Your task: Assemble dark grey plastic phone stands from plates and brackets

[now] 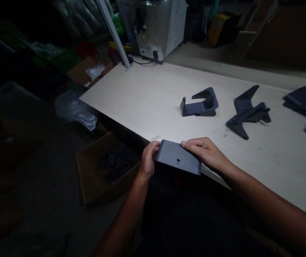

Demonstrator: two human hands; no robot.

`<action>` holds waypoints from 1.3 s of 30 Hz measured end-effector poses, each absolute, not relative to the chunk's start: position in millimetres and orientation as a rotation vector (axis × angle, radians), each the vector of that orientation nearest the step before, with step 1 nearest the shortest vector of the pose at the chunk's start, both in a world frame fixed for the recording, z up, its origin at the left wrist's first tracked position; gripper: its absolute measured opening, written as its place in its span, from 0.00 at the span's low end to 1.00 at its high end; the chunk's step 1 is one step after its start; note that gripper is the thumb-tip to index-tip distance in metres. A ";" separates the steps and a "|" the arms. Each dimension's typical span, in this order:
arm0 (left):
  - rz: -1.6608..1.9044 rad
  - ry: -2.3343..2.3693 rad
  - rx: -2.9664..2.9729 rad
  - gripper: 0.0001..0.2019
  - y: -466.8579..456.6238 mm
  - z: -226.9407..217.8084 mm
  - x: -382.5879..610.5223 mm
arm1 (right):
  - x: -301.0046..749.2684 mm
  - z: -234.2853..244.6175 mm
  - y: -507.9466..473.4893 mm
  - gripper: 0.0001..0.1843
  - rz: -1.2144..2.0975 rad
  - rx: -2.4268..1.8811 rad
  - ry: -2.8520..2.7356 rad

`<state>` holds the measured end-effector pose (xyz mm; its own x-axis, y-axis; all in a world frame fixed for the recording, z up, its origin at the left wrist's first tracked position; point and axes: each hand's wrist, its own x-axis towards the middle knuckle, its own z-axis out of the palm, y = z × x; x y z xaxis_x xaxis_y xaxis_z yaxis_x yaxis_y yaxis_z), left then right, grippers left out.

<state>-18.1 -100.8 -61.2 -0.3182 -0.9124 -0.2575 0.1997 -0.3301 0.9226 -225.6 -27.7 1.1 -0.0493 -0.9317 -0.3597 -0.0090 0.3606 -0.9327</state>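
**Dark grey moulded plastic part (177, 157) with a small keyhole-shaped hole, held between left hand (149, 159) and right hand (205, 153) at the near edge of a pale wood-grain tabletop (131, 92).**
Fingers of both hands pressed together, clasping opposite ends; thumbs hidden behind the part. Farther along the tabletop: an upright dark bracket (200, 103), a second dark bracket (246, 112), a dark stack (303, 101). Below the table edge, left: open cardboard box (88, 175) of small dark pieces (118, 162).
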 end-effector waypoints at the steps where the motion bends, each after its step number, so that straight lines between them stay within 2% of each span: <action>1: -1.805 -1.117 1.048 0.20 -100.1 -58.3 -15.8 | -226.2 1.6 -31.0 0.29 -0.959 -0.929 1.413; 5: -1.971 -1.222 1.015 0.19 -99.8 -46.9 -10.0 | -232.3 3.4 -38.3 0.24 -1.100 -1.113 1.549; 9: -1.768 -1.142 1.017 0.17 -103.3 -44.6 -6.3 | -249.7 5.4 -31.7 0.19 -1.339 -1.302 1.818; 11: -1.634 -1.106 1.021 0.15 -103.6 -44.4 -6.4 | -255.0 3.8 -24.1 0.21 -1.347 -1.198 1.804; 15: -1.547 -1.024 0.968 0.14 -94.3 -40.3 -11.2 | -244.0 -5.6 -10.9 0.26 -1.154 -0.960 1.527; 18: -1.677 -1.174 0.889 0.14 -82.6 -37.1 -11.9 | -226.5 -10.6 -9.2 0.27 -1.069 -0.739 1.266; 21: -1.848 -1.336 0.827 0.14 -79.7 -38.4 -8.7 | -217.4 -8.3 -10.3 0.24 -1.149 -0.638 1.099; 25: -1.883 -1.048 0.888 0.21 -91.6 -40.7 -15.4 | -215.1 -1.2 -6.1 0.19 -1.059 -1.013 1.115; 27: -2.079 -0.843 0.851 0.25 -97.2 -37.3 -25.8 | -211.0 -0.9 -3.3 0.16 -0.981 -1.254 1.165; 30: -2.309 -0.587 0.720 0.19 -97.1 -26.6 -44.2 | -198.9 -4.6 1.2 0.17 -0.998 -1.288 1.139; 33: -2.179 -0.568 0.743 0.09 -86.4 -14.9 -57.3 | -185.9 -9.4 8.6 0.19 -1.098 -1.151 1.168; 39: -2.000 -0.722 0.785 0.09 -67.4 -3.4 -60.3 | -175.7 -12.4 21.0 0.20 -1.293 -1.247 1.273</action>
<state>-60.3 -67.4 -3.4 -0.4445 -0.8582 -0.2568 0.4960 -0.4745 0.7272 -175.7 21.0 -12.4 -0.0798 -0.9949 0.0619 -0.0464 -0.0583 -0.9972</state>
